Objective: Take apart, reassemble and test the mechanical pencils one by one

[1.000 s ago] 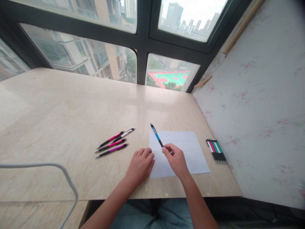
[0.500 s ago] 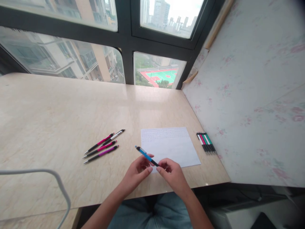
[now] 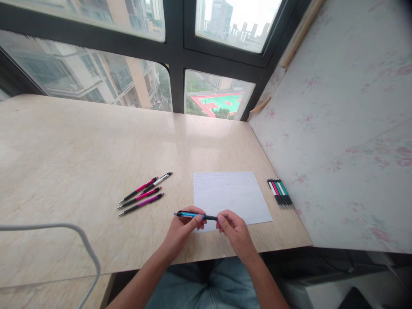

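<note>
Blue pen held between both hands, partway through the handling

You have the blue pen (image 3: 189,214) at lower centre of the frame, lying nearly level across your two hands, above the near edge of the paper (image 3: 230,197). Your left hand (image 3: 180,229) is closed on its barrel, thumb on top and fingers behind, with the push-button end sticking out toward the left of the frame. Your right hand (image 3: 236,231) has its thumb and fingertips pinched together at the black grip end; the tip is hidden there, so you can't fairly tell from this view whether the point is out or whether anything on it is being turned.

As for progress, judging by how things lie, you look to be midway. Lines of writing run along the top of the paper. Right of centre, near the wall (image 3: 337,128), a row of pens (image 3: 280,193) in white, pink and green lies side by side on the counter (image 3: 96,146), looking finished with. Left of centre lie four more, loosely fanned: the white pen (image 3: 157,182), the upper pink pen (image 3: 146,185), the lower pink pen (image 3: 149,193) and the purple pen (image 3: 149,200). The blue pen belongs to neither group at this moment; setting it down is not yet done.
</note>
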The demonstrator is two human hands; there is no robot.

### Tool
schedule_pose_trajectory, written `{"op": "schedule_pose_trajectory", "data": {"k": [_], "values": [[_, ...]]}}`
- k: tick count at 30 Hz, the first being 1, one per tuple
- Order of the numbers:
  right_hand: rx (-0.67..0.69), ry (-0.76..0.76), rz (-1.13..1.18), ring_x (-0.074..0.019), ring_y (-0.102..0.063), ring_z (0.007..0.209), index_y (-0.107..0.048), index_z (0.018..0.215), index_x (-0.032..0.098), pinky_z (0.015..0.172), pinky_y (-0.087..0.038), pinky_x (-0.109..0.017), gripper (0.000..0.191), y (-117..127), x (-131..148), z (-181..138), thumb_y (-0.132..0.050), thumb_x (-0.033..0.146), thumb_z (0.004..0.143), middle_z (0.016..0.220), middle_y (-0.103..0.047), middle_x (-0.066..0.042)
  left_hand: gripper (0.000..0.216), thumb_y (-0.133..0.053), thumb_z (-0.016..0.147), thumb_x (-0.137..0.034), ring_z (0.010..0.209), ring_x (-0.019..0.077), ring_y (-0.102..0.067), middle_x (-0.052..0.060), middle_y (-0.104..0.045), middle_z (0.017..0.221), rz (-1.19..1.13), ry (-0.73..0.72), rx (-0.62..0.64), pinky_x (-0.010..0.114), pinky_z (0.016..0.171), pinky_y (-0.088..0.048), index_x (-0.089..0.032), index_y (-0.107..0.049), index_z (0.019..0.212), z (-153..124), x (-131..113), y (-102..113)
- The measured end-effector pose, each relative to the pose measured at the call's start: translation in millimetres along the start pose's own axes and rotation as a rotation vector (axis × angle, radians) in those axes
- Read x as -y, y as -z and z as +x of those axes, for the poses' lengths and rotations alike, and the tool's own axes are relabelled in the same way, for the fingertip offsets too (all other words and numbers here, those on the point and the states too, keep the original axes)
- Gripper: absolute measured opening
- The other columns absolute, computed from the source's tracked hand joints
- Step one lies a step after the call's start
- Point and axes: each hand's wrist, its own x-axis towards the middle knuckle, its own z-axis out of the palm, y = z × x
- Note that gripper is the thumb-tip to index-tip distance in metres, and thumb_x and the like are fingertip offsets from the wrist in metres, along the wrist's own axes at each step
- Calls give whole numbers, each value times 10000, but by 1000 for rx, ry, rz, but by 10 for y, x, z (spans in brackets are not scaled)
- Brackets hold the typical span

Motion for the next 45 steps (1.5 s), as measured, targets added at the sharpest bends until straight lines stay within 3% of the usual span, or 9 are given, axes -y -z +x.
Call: {"op": "schedule_pose_trajectory", "data": {"k": [4,9,20,27,31,35,40,42,45], "values": [[-55,-44,29,-132,-489,549,-575,673,177,534,-381,-248,482,-27,-49,8,-430,555,935,581,-539,-1,225,-716,787,-356,644,164,-588,38,-680,685,38,6,-3,273,623,-439,-152,-691,877,-2,14,16],[-82,-72,-45,-112,-407,483,-509,580,190,495,-320,-241,518,-7,-83,39,-455,585,911,498,-442,34,259,-736,769,-342,663,183,-621,64,-718,724,67,39,3,292,629,-467,-142,-692,928,-13,-7,2],[-84,-18,-100,-133,-501,530,-602,637,175,545,-389,-248,456,-7,-71,36,-496,522,913,540,-538,14,265,-737,767,-352,649,189,-643,82,-733,732,3,59,25,317,630,-499,-129,-704,904,-7,-33,-5],[-111,136,-153,-173,-607,734,-641,829,190,673,-488,-268,175,-34,-25,36,-627,364,845,788,-651,-31,266,-745,765,-352,596,162,-627,72,-717,684,-87,56,-37,269,568,-464,-123,-702,892,11,7,9],[-128,102,-107,-173,-615,762,-632,920,186,643,-477,-254,212,-46,-15,34,-596,389,870,828,-651,-39,269,-750,760,-356,613,157,-623,67,-717,699,-96,58,-27,266,584,-466,-132,-699,900,8,5,10],[-71,47,-141,-147,-566,605,-622,714,176,584,-430,-252,386,-15,1,45,-455,434,948,628,-605,-11,265,-755,757,-354,633,157,-620,64,-719,707,-80,63,-22,264,602,-466,-137,-700,898,4,-15,-11],[-97,106,-146,-177,-617,768,-656,876,185,643,-467,-258,158,9,-2,44,-593,329,862,836,-664,-46,276,-769,743,-354,635,144,-612,53,-716,705,-141,86,-62,254,620,-467,-143,-693,904,3,-23,-42],[-108,104,-101,-184,-627,818,-636,987,189,642,-476,-254,195,1,-15,43,-623,312,836,907,-667,-55,280,-776,734,-354,640,144,-612,52,-714,709,-145,90,-61,255,627,-469,-145,-691,899,4,-15,-39],[-93,57,-59,-165,-623,725,-622,963,179,588,-456,-243,200,-14,-26,61,-564,356,889,798,-664,-37,271,-775,735,-351,658,146,-614,57,-719,724,-129,87,-52,253,640,-468,-147,-693,893,10,0,-20]]}}
